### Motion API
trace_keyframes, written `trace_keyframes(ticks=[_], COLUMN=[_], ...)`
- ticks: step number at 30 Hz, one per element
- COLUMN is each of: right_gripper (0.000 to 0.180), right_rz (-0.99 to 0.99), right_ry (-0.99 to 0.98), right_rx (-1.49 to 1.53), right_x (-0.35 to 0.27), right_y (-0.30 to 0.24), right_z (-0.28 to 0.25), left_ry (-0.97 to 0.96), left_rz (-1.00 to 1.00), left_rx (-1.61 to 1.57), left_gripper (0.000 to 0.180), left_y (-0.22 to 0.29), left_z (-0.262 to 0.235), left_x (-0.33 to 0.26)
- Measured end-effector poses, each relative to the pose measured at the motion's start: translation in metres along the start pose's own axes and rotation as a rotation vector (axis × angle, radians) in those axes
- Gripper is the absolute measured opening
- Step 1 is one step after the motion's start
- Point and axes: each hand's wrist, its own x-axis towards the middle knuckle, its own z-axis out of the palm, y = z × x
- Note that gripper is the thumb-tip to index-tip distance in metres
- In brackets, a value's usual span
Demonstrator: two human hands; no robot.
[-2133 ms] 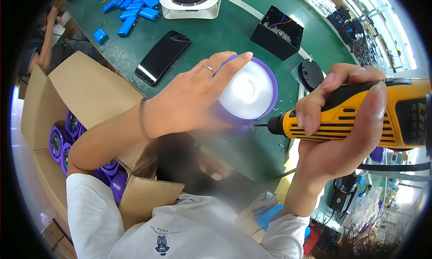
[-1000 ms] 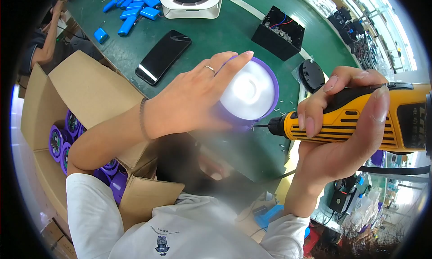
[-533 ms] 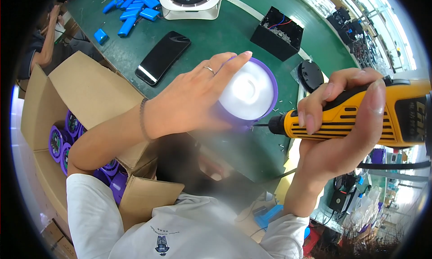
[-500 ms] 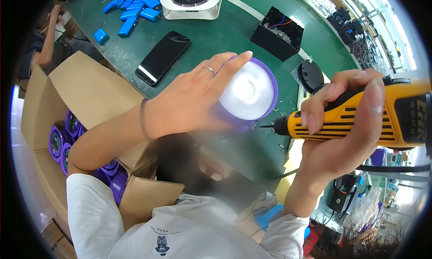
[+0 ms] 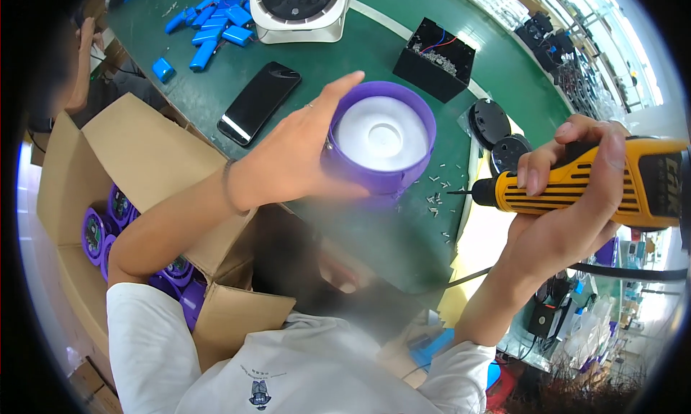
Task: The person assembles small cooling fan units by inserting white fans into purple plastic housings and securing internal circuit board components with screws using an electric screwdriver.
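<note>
Both hands were full: my left hand (image 5: 288, 155) gripped a round purple housing (image 5: 403, 175) from its left side, one fingertip up by the far-left rim, while my right hand (image 5: 576, 198) was wrapped around a yellow-and-black electric screwdriver (image 5: 565, 191). I had the housing over the near part of the green table (image 5: 345, 61), its open end up and a white disc (image 5: 385, 115) with a raised ring inside. The thin bit (image 5: 461, 192) pointed left at the housing, with a gap between them. Loose screws (image 5: 435, 198) lay scattered just right of the housing, beside yellow sheets (image 5: 479, 245). Farther right sat two round black parts (image 5: 489, 124), and beyond the housing stood a black box (image 5: 425, 76) containing small metal pieces. A dark phone (image 5: 260, 103) lay far-left of it, with blue packs (image 5: 216, 29) and a white-framed device (image 5: 299, 18) farther off. At my left, an open carton (image 5: 155, 140) held more purple housings (image 5: 93, 234).
</note>
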Motion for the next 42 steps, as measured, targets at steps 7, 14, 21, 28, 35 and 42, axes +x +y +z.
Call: trace_keyframes(ticks=[7,14,21,28,35,42], right_gripper=[0.028,0.026,0.023,0.023,0.021,0.021], right_rz=[-0.002,-0.018,-0.005,-0.009,0.008,0.03], right_ry=[0.041,0.036,0.037,-0.001,-0.016,0.083], right_rx=[-0.041,0.018,0.007,0.009,0.022,0.129], right_x=[0.002,0.005,0.005,0.005,0.006,0.012], right_y=[0.002,0.002,0.0,0.0,-0.001,-0.001], right_z=[-0.002,-0.003,-0.003,-0.005,-0.008,-0.01], left_ry=[0.092,-0.002,0.027,0.075,0.13,0.189], left_rz=[0.05,0.027,-0.006,0.008,0.027,-0.066], left_rx=[-0.069,-0.012,-0.102,-0.013,0.03,-0.182], left_gripper=[0.115,0.115,0.118,0.116,0.108,0.094], left_y=[-0.011,-0.017,-0.017,-0.018,-0.016,-0.022], left_z=[0.015,0.017,0.024,0.025,0.023,0.016], left_x=[-0.008,-0.003,-0.004,-0.007,-0.004,0.0])
